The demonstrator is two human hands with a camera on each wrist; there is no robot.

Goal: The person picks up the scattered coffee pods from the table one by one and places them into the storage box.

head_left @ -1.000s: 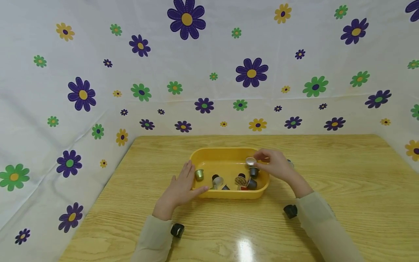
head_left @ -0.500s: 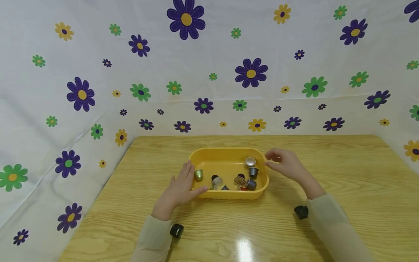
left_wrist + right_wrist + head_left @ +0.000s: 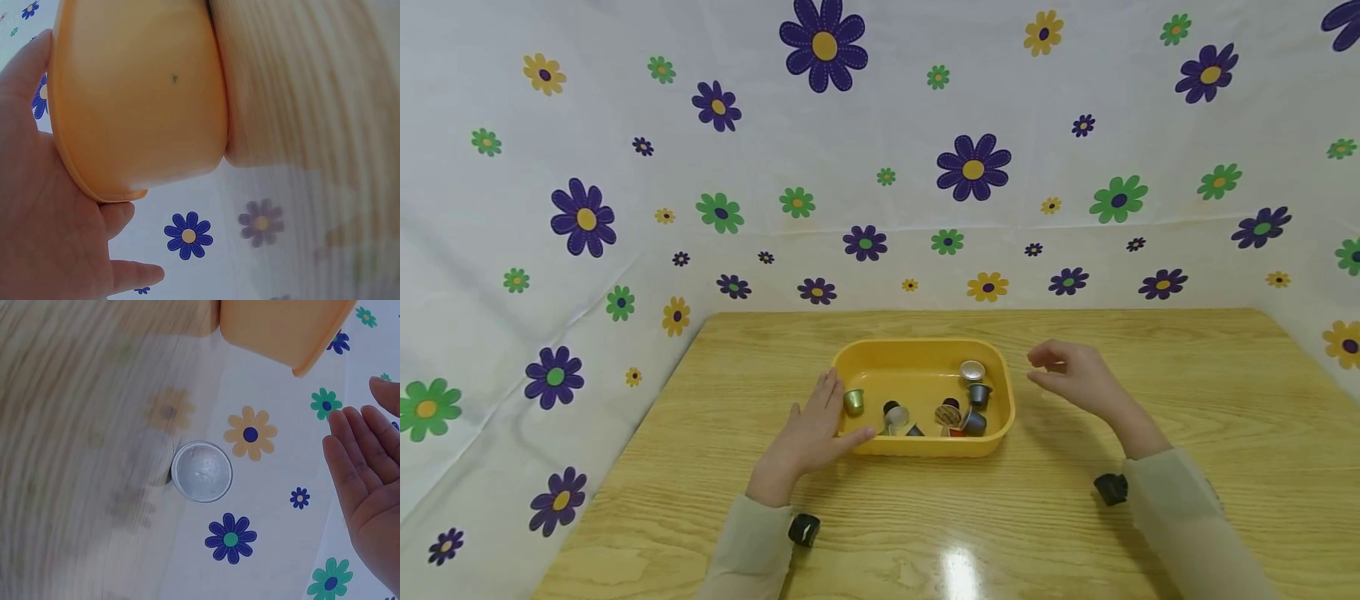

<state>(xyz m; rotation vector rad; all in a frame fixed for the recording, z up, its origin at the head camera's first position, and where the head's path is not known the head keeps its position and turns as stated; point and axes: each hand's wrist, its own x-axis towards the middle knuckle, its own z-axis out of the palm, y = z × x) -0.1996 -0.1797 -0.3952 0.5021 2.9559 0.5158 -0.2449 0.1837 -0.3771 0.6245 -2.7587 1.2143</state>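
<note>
A yellow tub (image 3: 925, 447) on the table holds several coffee capsules: a green one (image 3: 853, 402) at the left, and dark ones (image 3: 979, 395), a silver lid (image 3: 972, 370) and a brown-patterned lid (image 3: 948, 415) at the right. My left hand (image 3: 805, 433) rests on the tub's left rim with straight fingers, its thumb over the front edge; the left wrist view shows the palm against the outer wall (image 3: 144, 94). My right hand (image 3: 1078, 379) hovers right of the tub, fingers loosely bent, holding nothing. In the right wrist view a capsule with a silver lid (image 3: 202, 472) stands on the table; the head view hides it.
The wooden table (image 3: 760, 358) extends to both sides of the tub. A white cloth with printed flowers (image 3: 880, 125) hangs behind it and along the sides. Black wrist cameras (image 3: 804, 529) sit by both sleeves.
My right hand has moved away from the silver-lidded capsule inside the tub, over the right rim and out to the right. My left hand has stayed on the left rim.
</note>
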